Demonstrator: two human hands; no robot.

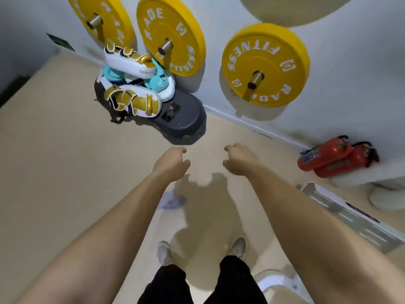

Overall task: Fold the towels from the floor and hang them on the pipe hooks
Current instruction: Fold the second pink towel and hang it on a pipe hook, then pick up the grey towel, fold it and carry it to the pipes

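Observation:
I stand facing a white wall with both arms stretched forward. My left hand [173, 163] and my right hand [238, 161] are level, with curled fingers that each pinch a top corner of a beige towel [206, 207]. It is nearly the floor's colour and hangs between them down toward my shoes. Brass pipe hooks [165, 48] [255, 79] [95, 20] stick out of yellow weight plates [266, 62] on the wall ahead; nothing hangs on them. A bluish cloth [169, 201] lies on the floor, partly behind the towel's left edge.
A grey step platform [184, 119] against the wall carries white-and-gold pads [131, 99] and teal gear. Two red fire extinguishers [335, 156] lie at the right by the wall. Pale bundles [385, 194] sit at the far right, and a white object [269, 284] by my right leg.

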